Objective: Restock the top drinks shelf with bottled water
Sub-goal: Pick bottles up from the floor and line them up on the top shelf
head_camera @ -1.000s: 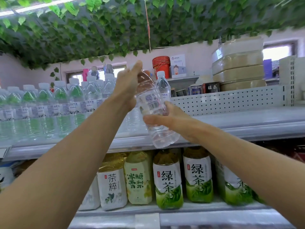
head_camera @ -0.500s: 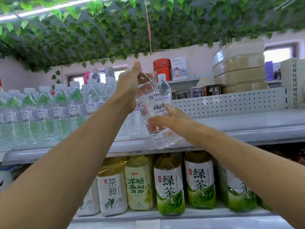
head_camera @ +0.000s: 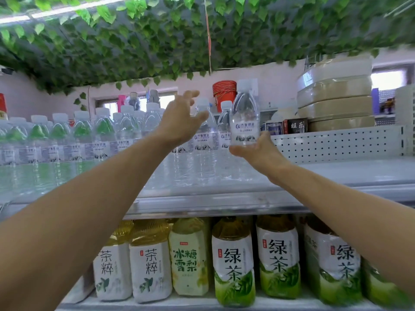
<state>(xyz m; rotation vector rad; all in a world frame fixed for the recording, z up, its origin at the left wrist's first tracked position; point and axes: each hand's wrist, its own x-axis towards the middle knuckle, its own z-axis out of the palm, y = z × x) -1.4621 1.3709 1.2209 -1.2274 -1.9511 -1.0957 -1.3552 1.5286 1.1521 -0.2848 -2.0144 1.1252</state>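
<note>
Your right hand [head_camera: 253, 153] grips a clear plastic water bottle with a white cap [head_camera: 245, 117], upright above the grey metal top shelf [head_camera: 336, 173].
Thumb and fingers wrap its lower body, just right of the row of matching bottles [head_camera: 125, 135] — your left hand [head_camera: 182, 118] hovers released, fingers spread, holding nothing.

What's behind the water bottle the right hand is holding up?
Beside its edge show another water bottle and stacked red buckets. The held bottle in the right hand covers whatever stands directly behind its label.
</note>
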